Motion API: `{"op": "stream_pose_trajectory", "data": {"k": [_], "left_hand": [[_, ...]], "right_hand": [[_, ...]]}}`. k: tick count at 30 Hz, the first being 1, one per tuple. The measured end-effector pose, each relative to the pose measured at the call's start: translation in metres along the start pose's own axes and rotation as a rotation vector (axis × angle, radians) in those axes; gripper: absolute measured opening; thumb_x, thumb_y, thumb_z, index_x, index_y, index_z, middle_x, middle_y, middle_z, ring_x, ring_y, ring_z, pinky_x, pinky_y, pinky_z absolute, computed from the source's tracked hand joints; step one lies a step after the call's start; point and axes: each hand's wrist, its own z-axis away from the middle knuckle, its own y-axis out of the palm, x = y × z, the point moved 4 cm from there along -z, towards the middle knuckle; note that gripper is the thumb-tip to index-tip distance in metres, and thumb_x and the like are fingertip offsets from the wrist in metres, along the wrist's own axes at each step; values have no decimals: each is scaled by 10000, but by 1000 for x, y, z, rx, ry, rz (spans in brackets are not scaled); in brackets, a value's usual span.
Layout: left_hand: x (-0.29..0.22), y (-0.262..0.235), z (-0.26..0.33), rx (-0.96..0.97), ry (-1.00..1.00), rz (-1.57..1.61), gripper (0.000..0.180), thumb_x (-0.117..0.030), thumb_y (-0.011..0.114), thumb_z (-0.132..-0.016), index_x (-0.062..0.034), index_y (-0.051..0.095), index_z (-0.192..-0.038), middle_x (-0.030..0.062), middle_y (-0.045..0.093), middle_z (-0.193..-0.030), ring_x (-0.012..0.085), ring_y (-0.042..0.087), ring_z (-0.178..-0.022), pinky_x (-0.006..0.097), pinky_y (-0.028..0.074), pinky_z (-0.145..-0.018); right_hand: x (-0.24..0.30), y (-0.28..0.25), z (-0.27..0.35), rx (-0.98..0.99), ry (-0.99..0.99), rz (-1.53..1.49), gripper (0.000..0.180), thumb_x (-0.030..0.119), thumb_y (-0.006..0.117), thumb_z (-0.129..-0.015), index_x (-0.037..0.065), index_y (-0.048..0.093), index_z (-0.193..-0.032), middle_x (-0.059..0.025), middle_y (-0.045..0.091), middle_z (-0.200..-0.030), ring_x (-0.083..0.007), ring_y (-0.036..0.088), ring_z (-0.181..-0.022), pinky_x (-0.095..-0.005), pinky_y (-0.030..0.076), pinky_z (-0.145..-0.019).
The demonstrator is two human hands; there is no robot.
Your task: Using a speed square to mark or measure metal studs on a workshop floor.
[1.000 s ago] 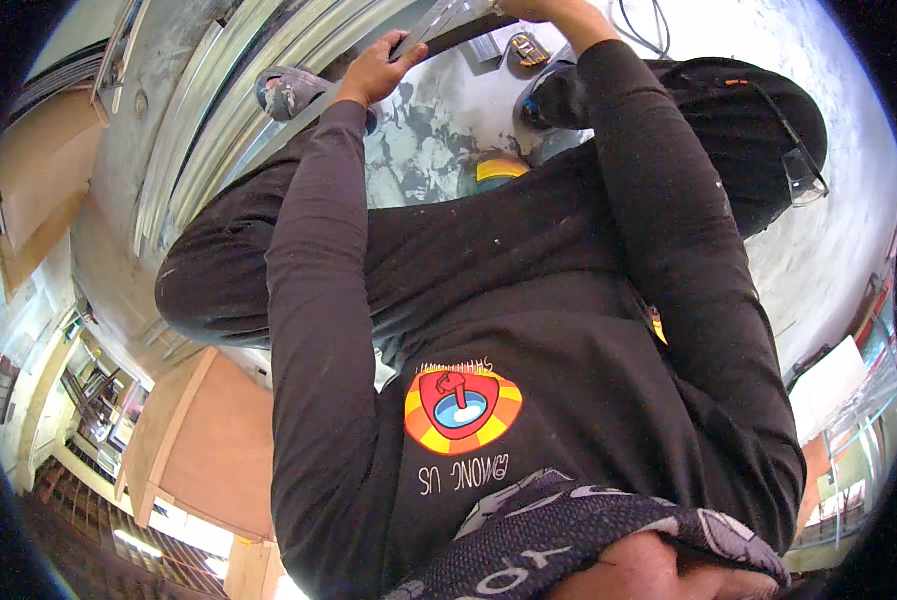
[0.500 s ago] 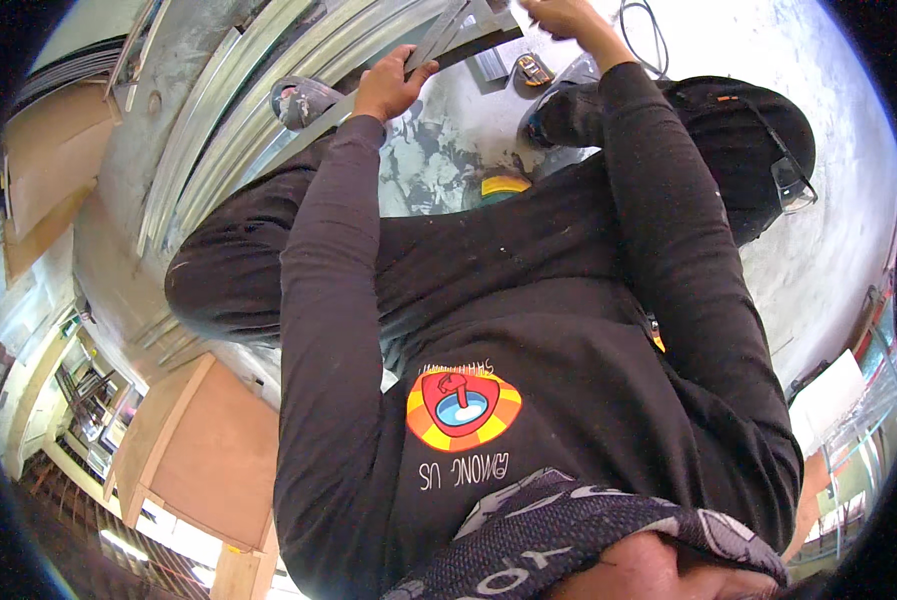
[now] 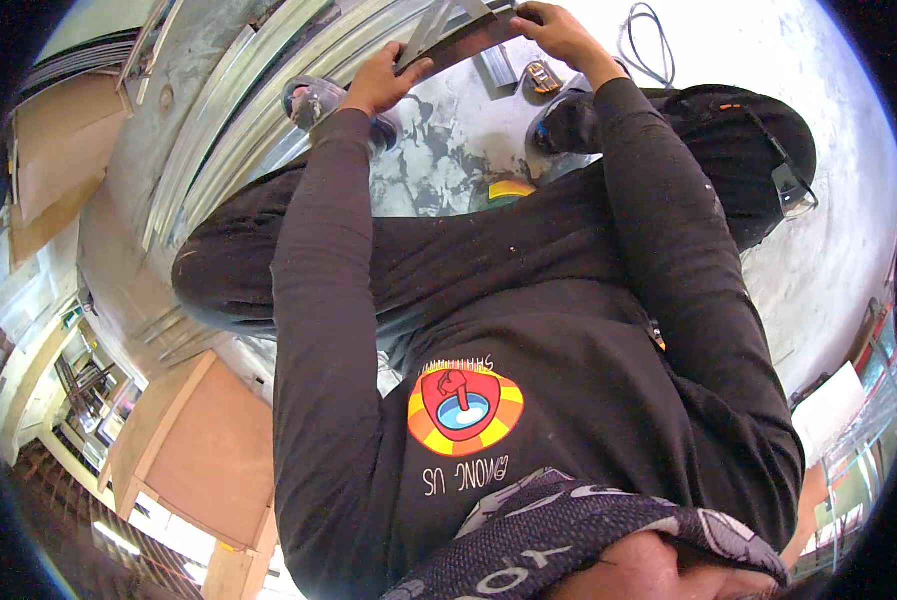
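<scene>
At the top of the head view I hold a dark flat metal bar [image 3: 463,45], slanting up to the right. Silver strips [image 3: 428,28] meet it at an angle and run out of the picture. My left hand [image 3: 380,82] is closed on the bar's left end, thumb along its near edge. My right hand [image 3: 560,38] pinches the right end. Just below the right hand lie a small grey block [image 3: 498,68] and a yellow-and-black tape measure [image 3: 541,77] on the floor. A yellow-and-green curved piece [image 3: 510,189] lies by my legs.
Long silver metal profiles [image 3: 233,110] lie side by side on the left. A looped black cable [image 3: 648,45] rests on the floor at the upper right. Brown boards [image 3: 68,150] lean at far left; a wooden cabinet [image 3: 213,450] stands lower left. My folded legs [image 3: 488,240] border the floor.
My right hand has come down and left onto the bar's right end. My left hand has shifted slightly left. A long silver strip under my left hand no longer shows there.
</scene>
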Motion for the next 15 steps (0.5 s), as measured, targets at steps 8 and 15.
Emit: {"op": "stream_pose_trajectory", "data": {"k": [8,15], "left_hand": [[8,4,-10,44,-8,304,669,-454,807,-806,38,638,-1227,179,713,-1107,241,693,-1000,325,513,-892],[26,20,-14,17,-10,232,667,-404,780,-850,55,592,-1296,160,699,-1175,207,669,-1043,315,492,-933]], "right_hand": [[-33,10,-7,-97,-95,-157,373,195,688,-905,-40,616,-1186,-182,692,-1032,-263,647,-939,-379,513,-869],[-30,10,-10,-107,-106,-69,409,194,701,-890,-29,618,-1223,-185,700,-1056,-269,670,-921,-380,533,-844]]}}
